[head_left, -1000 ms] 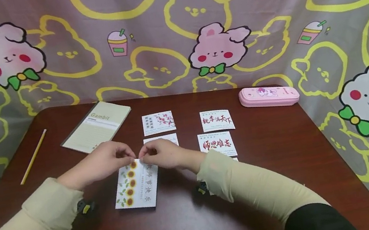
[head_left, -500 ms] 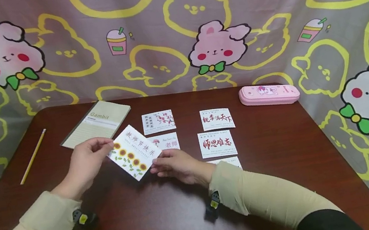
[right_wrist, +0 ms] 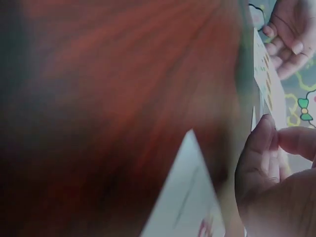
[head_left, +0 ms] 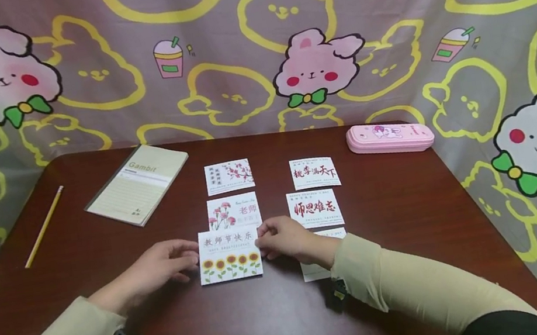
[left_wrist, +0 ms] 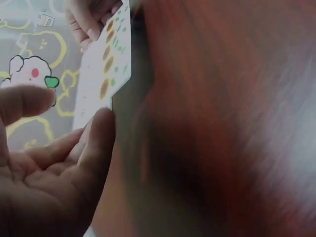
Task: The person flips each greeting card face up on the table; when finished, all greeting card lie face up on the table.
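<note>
A white greeting card [head_left: 230, 255] with a row of sunflowers and red Chinese lettering is in front of me, slightly above the table. My right hand [head_left: 291, 239] pinches its right edge between thumb and fingers, as the right wrist view confirms at the card's edge [right_wrist: 269, 81]. By the left edge is my left hand [head_left: 158, 271], thumb apart from its fingers; in the left wrist view its fingertips [left_wrist: 101, 123] reach the card's lower corner. Just behind, the carnation card [head_left: 233, 211] is partly covered. A plum-blossom card [head_left: 229, 176] lies farther back.
To the right is a column of cards: one at the back [head_left: 314, 173], a middle one [head_left: 315, 209] and a front one [head_left: 315, 271] partly hidden by my right hand. A pink pencil case [head_left: 390, 138], a notebook [head_left: 138, 184] and a yellow pencil [head_left: 44, 227] surround them.
The sunflower card has turned from sideways to facing me upright and moved right, in front of the carnation card. My left hand, pinching its corner earlier, has loosened its fingers; the right keeps hold.
</note>
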The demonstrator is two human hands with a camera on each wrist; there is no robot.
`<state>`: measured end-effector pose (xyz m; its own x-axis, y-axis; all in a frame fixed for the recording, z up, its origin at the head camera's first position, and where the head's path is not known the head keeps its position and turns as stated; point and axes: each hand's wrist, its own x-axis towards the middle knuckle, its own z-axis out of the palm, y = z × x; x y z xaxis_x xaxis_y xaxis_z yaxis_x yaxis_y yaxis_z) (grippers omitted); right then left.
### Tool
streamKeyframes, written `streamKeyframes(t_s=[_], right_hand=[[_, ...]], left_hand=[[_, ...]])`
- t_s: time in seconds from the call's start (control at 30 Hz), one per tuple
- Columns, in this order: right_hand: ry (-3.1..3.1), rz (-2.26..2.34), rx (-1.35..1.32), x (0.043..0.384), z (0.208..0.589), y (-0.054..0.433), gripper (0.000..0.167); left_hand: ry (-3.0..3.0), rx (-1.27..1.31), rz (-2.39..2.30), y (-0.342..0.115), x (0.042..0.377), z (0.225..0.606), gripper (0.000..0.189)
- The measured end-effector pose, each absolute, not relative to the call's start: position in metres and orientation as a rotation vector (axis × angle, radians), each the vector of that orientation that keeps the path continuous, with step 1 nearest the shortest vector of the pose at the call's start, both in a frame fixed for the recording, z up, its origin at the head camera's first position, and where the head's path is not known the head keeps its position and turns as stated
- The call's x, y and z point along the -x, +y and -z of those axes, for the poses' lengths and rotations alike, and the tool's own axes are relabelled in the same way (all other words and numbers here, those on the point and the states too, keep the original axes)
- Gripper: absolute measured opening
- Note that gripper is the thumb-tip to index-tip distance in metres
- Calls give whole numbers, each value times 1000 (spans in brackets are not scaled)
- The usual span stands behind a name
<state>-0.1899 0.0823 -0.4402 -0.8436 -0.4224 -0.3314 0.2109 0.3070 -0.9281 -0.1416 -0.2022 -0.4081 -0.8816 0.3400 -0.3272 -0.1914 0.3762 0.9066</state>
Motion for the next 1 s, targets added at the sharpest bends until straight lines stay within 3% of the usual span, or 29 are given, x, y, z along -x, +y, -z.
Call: streamKeyframes(t_s=[0.47,0.83,1.0], right_hand=[[2190,1266,224,189,433,93,14],[2088,1309,148,193,426,95,4],[2005,1361,127,194,425,104,13]], left_hand=[[1920,-60,-1518,-191,142,411,43],[1910,-18,-1504,-189,147,408,39],[1940,-11,-1491,-191,147,407,39]])
